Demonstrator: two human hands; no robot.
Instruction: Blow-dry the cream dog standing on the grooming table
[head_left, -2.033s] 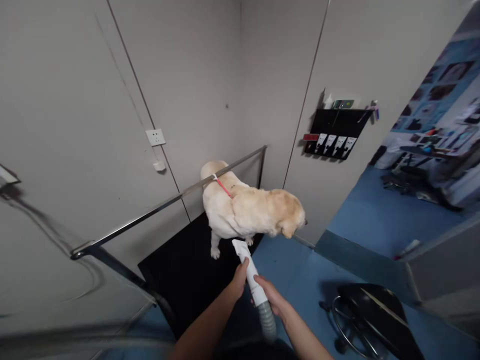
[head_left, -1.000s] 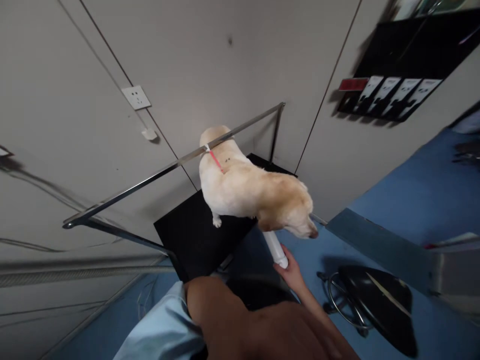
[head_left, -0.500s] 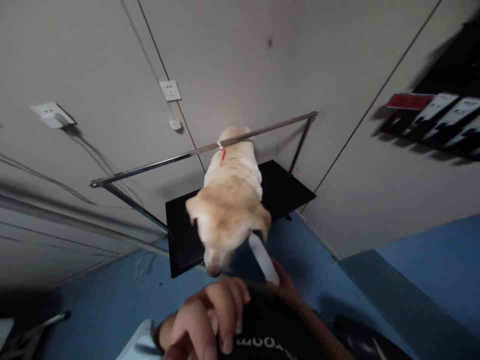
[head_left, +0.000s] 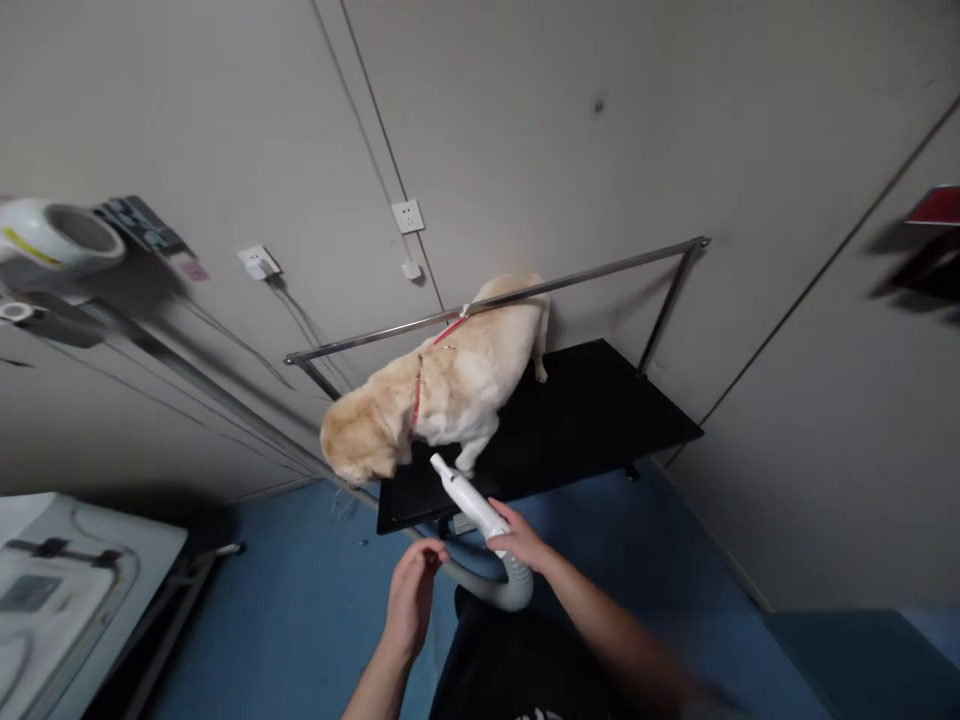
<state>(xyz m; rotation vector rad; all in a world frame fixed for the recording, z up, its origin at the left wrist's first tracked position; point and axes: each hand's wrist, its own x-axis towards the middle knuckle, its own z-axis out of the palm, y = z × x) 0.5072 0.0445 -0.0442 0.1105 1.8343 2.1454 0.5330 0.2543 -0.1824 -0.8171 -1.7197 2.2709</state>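
Note:
A cream-coloured dog (head_left: 442, 390) stands on a black grooming table (head_left: 585, 420), head hanging over the left edge, tied by a red leash (head_left: 442, 335) to the metal bar (head_left: 525, 292) above. My right hand (head_left: 517, 540) grips a white dryer nozzle (head_left: 466, 495) on a grey hose (head_left: 495, 590), its tip aimed at the dog's chest. My left hand (head_left: 412, 595) hovers just left of the hose, fingers loosely curled, holding nothing.
Grey wall panels with power sockets (head_left: 409, 215) stand behind the table. A white machine (head_left: 60, 590) sits at the lower left, a white round unit (head_left: 52, 235) hangs at the upper left. Blue floor (head_left: 300, 610) lies around the table.
The dog has turned, its head now over the table's left edge. The view has swung left. My left hand has dropped away from the camera to beside the hose; the nozzle stays in my right hand.

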